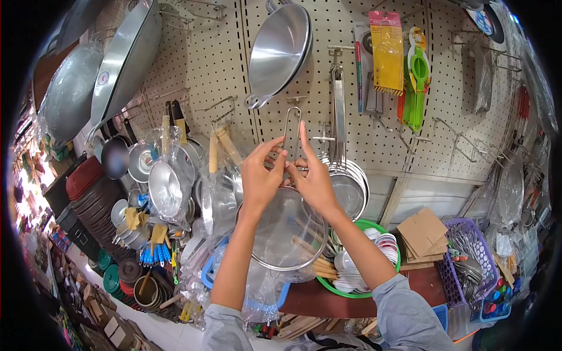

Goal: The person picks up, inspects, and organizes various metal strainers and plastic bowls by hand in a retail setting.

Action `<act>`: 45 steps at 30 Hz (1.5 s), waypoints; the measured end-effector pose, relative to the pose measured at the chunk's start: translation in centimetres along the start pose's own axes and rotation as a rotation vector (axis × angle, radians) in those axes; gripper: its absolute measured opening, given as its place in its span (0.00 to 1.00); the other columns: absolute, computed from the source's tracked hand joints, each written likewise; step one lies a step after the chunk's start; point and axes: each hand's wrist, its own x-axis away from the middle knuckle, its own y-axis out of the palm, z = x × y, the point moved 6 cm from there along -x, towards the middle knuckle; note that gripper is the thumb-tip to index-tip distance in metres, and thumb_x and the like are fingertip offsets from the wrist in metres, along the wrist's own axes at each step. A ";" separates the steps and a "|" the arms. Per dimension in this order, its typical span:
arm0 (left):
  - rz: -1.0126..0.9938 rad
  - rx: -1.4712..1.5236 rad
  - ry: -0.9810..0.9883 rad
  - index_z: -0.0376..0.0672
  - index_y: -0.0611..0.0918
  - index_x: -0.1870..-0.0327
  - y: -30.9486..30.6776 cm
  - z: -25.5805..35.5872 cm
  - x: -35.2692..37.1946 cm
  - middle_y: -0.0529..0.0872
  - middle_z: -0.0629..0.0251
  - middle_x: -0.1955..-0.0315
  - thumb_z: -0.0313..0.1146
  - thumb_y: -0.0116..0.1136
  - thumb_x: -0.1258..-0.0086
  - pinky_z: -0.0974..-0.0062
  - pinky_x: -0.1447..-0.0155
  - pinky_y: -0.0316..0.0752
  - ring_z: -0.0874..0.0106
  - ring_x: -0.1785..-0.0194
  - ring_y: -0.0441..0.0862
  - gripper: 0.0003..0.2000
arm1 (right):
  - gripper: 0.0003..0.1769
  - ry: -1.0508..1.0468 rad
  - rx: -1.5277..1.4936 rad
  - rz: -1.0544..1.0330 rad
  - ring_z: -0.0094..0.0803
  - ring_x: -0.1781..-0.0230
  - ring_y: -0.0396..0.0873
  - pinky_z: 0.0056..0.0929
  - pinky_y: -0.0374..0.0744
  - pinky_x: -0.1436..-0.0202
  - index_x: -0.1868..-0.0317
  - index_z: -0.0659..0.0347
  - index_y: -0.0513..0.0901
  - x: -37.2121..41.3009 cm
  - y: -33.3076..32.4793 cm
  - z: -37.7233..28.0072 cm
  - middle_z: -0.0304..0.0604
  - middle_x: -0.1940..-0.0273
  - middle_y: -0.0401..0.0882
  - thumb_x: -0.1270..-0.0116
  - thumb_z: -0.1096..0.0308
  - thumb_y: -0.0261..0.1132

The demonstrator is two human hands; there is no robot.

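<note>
Cream pegboard [216, 64] fills the wall of what looks like a kitchenware shop, with a two-handled steel wok [280, 50] hanging high at the middle and a nest of other strainers [364, 186] hanging off to the right, handles upward. Before it, at the centre of the view, a round wire-mesh strainer [281, 234] is held up, its long axis running nearly vertical: the looped wire handle [293, 108] rises above the fingers, while the broad mesh bowl hangs below them, between the two forearms. Just above the loop's top, in this view, sits a short peg hook [297, 99]; how far behind the handle it lies cannot be told. Both hands are about equally near the handle, one on each side. On its left side, the left hand [263, 169] has thumb and forefinger closed together at the wire, the other fingers curled. From the opposite side, the right hand [313, 181] pinches lower, near where the handle joins the rim, its index finger stretched straight up beside the loop; the exact contact is partly hidden. Both forearms reach forward and upward from grey sleeves [222, 327], converging at the handle, wrists raised above the bowl's centre.
</note>
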 end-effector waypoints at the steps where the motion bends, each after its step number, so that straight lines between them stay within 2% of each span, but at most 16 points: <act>1: 0.009 -0.005 0.000 0.42 0.88 0.40 0.1 -0.4 -0.4 0.90 0.61 0.61 0.27 0.67 0.28 0.71 0.60 0.82 0.70 0.67 0.87 0.16 | 0.53 -0.006 0.027 0.011 0.32 0.71 0.90 0.34 0.84 0.67 0.11 0.35 0.40 -0.4 0.1 0.2 0.50 0.65 0.89 0.22 0.78 0.63; 4: 0.013 -0.012 0.017 0.43 0.89 0.40 0.5 -1.2 -1.3 0.90 0.61 0.61 0.27 0.66 0.28 0.70 0.59 0.81 0.69 0.67 0.87 0.16 | 0.52 -0.008 0.095 0.045 0.34 0.70 0.91 0.35 0.84 0.67 0.11 0.35 0.39 -1.3 0.3 0.7 0.52 0.65 0.90 0.21 0.78 0.62; 7: -0.008 -0.030 0.076 0.41 0.89 0.41 0.9 -2.0 -2.0 0.90 0.62 0.61 0.25 0.67 0.28 0.76 0.62 0.82 0.75 0.66 0.88 0.16 | 0.52 0.038 0.143 0.074 0.37 0.68 0.92 0.37 0.84 0.66 0.11 0.35 0.38 -1.7 0.4 1.1 0.53 0.64 0.90 0.20 0.78 0.60; 10: -0.019 -0.021 0.058 0.42 0.90 0.41 1.3 -2.7 -2.2 0.90 0.62 0.61 0.26 0.67 0.28 0.76 0.64 0.80 0.75 0.67 0.88 0.15 | 0.51 0.071 0.212 0.071 0.39 0.68 0.92 0.39 0.84 0.65 0.12 0.36 0.36 -1.8 0.4 1.5 0.54 0.64 0.90 0.19 0.77 0.58; 13: -0.043 -0.040 0.023 0.42 0.90 0.41 1.7 -3.5 -2.6 0.90 0.62 0.62 0.26 0.68 0.29 0.75 0.63 0.78 0.75 0.69 0.85 0.16 | 0.50 0.096 0.249 0.061 0.40 0.68 0.92 0.41 0.84 0.63 0.12 0.37 0.33 -2.2 0.3 2.0 0.54 0.63 0.89 0.19 0.77 0.56; 16: -0.034 -0.007 0.038 0.40 0.90 0.44 1.9 -3.6 -3.1 0.90 0.61 0.63 0.27 0.67 0.31 0.69 0.62 0.77 0.69 0.72 0.82 0.15 | 0.49 0.118 0.245 0.066 0.40 0.69 0.91 0.42 0.83 0.62 0.12 0.39 0.32 -2.7 0.4 2.4 0.53 0.64 0.87 0.18 0.77 0.54; 18: -0.037 -0.013 0.045 0.39 0.90 0.44 2.2 -4.2 -3.4 0.90 0.61 0.63 0.27 0.66 0.31 0.69 0.62 0.77 0.69 0.73 0.81 0.15 | 0.49 0.116 0.227 0.060 0.40 0.69 0.89 0.43 0.83 0.62 0.12 0.40 0.31 -3.1 0.5 3.4 0.52 0.64 0.85 0.18 0.77 0.53; 21: -0.020 0.001 0.055 0.38 0.90 0.44 2.4 -5.0 -3.8 0.90 0.61 0.63 0.26 0.66 0.32 0.69 0.62 0.77 0.69 0.73 0.80 0.15 | 0.50 0.120 0.269 0.071 0.24 0.71 0.78 0.28 0.79 0.63 0.12 0.36 0.30 -3.9 0.5 5.0 0.46 0.66 0.85 0.17 0.77 0.53; 24: 0.000 0.006 0.066 0.38 0.90 0.44 2.5 -5.7 -4.1 0.90 0.60 0.63 0.27 0.67 0.32 0.68 0.62 0.76 0.69 0.74 0.79 0.16 | 0.50 0.150 0.294 0.033 0.41 0.68 0.86 0.44 0.83 0.57 0.12 0.41 0.28 -4.3 0.7 5.0 0.52 0.64 0.84 0.19 0.76 0.52; 31: 0.006 -0.065 0.025 0.40 0.90 0.44 2.5 -7.2 -4.5 0.90 0.61 0.62 0.29 0.66 0.31 0.68 0.62 0.76 0.68 0.74 0.79 0.16 | 0.51 0.136 0.361 0.082 0.49 0.66 0.88 0.45 0.83 0.56 0.12 0.41 0.28 -5.5 1.4 7.2 0.57 0.62 0.86 0.20 0.76 0.52; 37: 0.004 -0.073 0.079 0.42 0.89 0.42 2.9 -8.4 -4.7 0.89 0.61 0.61 0.30 0.64 0.29 0.66 0.59 0.78 0.66 0.72 0.81 0.16 | 0.51 0.169 0.376 0.047 0.54 0.62 0.90 0.50 0.83 0.53 0.12 0.42 0.28 -6.3 1.2 8.5 0.63 0.59 0.88 0.22 0.74 0.53; 39: -0.022 -0.115 0.065 0.42 0.88 0.41 3.0 -8.4 -4.8 0.88 0.59 0.60 0.30 0.63 0.28 0.63 0.57 0.79 0.62 0.69 0.83 0.16 | 0.52 0.127 0.401 0.033 0.56 0.62 0.90 0.51 0.83 0.52 0.12 0.43 0.28 -6.6 1.0 8.6 0.65 0.60 0.88 0.23 0.73 0.54; 45: 0.004 -0.276 0.135 0.40 0.87 0.42 3.4 -7.8 -5.2 0.87 0.55 0.55 0.30 0.61 0.27 0.56 0.52 0.81 0.50 0.59 0.87 0.15 | 0.50 0.221 0.493 -0.022 0.58 0.64 0.89 0.50 0.83 0.50 0.12 0.46 0.29 -7.3 0.3 8.8 0.64 0.65 0.88 0.22 0.68 0.54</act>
